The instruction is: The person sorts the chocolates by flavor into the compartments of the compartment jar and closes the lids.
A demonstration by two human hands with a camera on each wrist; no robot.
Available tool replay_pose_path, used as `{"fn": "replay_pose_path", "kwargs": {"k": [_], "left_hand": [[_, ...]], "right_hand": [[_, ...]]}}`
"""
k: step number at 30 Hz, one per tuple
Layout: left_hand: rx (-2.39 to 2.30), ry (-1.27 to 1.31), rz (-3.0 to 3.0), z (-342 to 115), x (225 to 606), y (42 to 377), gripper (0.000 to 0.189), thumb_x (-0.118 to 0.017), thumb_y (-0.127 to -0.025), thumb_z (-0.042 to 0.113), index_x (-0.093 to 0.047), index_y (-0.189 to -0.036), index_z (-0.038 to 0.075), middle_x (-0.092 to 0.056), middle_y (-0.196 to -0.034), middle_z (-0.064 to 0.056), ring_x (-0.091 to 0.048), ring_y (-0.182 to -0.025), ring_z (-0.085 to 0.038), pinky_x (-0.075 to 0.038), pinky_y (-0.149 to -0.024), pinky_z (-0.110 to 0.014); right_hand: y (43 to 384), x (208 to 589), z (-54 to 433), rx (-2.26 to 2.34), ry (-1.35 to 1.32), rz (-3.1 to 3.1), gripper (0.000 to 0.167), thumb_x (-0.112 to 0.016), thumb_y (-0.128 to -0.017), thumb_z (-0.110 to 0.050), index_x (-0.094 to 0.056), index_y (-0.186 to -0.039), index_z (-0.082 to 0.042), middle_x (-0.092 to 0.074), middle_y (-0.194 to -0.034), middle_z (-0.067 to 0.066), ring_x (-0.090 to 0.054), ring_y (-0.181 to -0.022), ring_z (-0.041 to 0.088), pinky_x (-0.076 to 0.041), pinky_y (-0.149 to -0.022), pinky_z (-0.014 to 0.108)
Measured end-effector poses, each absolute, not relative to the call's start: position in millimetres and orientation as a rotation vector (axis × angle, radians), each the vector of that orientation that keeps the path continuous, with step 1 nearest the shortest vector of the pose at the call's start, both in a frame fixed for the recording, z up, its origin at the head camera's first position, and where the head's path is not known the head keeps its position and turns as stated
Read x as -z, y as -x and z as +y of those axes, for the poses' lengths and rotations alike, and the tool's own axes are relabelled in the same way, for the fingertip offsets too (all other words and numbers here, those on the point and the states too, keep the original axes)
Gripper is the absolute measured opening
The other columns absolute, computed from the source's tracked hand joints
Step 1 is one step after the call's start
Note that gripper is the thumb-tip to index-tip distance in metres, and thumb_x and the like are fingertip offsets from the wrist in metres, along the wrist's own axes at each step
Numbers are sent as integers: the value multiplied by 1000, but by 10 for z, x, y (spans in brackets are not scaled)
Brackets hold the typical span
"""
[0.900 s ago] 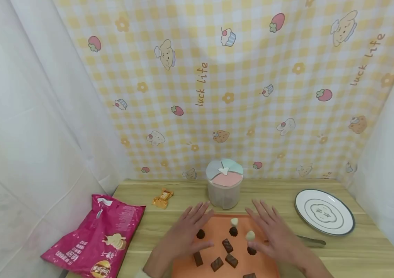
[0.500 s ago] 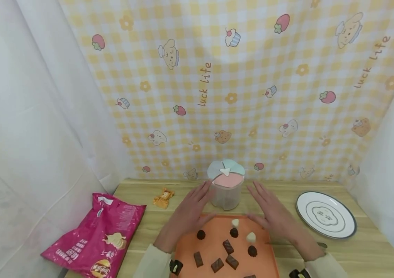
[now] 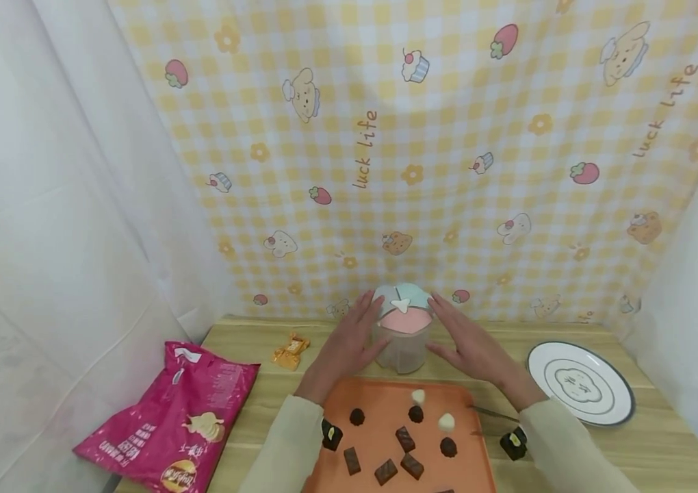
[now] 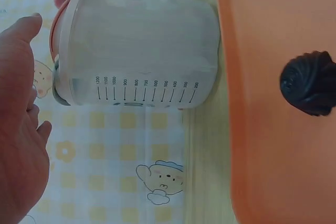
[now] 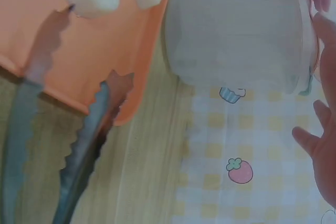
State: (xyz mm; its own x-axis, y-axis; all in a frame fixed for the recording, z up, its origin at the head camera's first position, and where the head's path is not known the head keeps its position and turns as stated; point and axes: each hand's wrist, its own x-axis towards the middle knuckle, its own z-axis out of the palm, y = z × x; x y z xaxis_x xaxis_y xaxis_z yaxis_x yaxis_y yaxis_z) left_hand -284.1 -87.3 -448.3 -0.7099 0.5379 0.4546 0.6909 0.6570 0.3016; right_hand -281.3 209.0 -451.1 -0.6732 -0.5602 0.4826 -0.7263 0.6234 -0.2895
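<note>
A clear canister (image 3: 402, 355) with a grey, mint and pink lid (image 3: 407, 320) stands at the back of the table. My left hand (image 3: 349, 342) is at its left side, fingers extended near the lid's edge. On the other side, my right hand (image 3: 472, 344) mirrors it, fingertips right at the lid's rim in the head view. Neither hand curls round the canister. Measuring marks run down the canister's wall (image 4: 147, 51) in the left wrist view. Below the hands lies an orange tray (image 3: 386, 424) bearing several chocolates, such as a dark rectangular one (image 3: 412, 465) and a white one (image 3: 446, 421).
Metal tongs (image 5: 79, 166) with serrated ends overlap the tray's right edge. A white plate (image 3: 595, 383) with a dark rim lies at the right. Orange-wrapped candies (image 3: 289, 355) are at the back left, and a magenta chip bag (image 3: 170, 424) is at the left. A checked curtain (image 3: 410, 205) hangs behind.
Both hands have moved forward from above the tray to the sides of the canister's lid. The tray and its chocolates are now less covered by the hands.
</note>
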Motion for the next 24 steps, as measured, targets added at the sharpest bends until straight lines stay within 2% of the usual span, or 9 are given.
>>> {"fn": "replay_pose_path", "kwargs": {"k": [4, 9, 18, 24], "left_hand": [[777, 988, -2589, -863, 4491, 2923, 74, -59, -105, 42, -26, -164, 10, -18, -169, -17, -15, -154, -38, -24, -118, -58], [850, 984, -2637, -816, 4515, 2994, 74, -57, -105, 46, -26, -164, 14, -16, -170, -11, -10, -156, -32, -22, -118, -61], [836, 999, -2667, -792, 4576, 3042, 66, -57, -106, 42, -36, -161, 12, -25, -168, -9, -13, -156, -28, -30, -117, -50], [808, 1023, -2629, -801, 4575, 3045, 62, -57, -107, 40, -40, -158, 11, -28, -167, -10, -17, -154, -34, -36, -113, -52]], "right_hand": [[2914, 4491, 2065, -690, -1059, -2519, 82, -71, -99, -31, -26, -161, 0, -17, -169, 16, -35, -146, 40, -37, -109, 60], [2995, 4496, 2017, -765, -1055, -2556, 80, -68, -101, -32, -28, -161, 1, -17, -169, 18, -31, -148, 39, -35, -110, 60], [3036, 4543, 1968, -729, -1027, -2552, 74, -72, -98, -31, -39, -156, 1, -30, -164, 22, -34, -147, 39, -39, -108, 59], [3027, 4526, 1966, -696, -1037, -2514, 72, -77, -95, -26, -44, -153, 2, -37, -160, 23, -37, -144, 42, -39, -108, 59]]}}
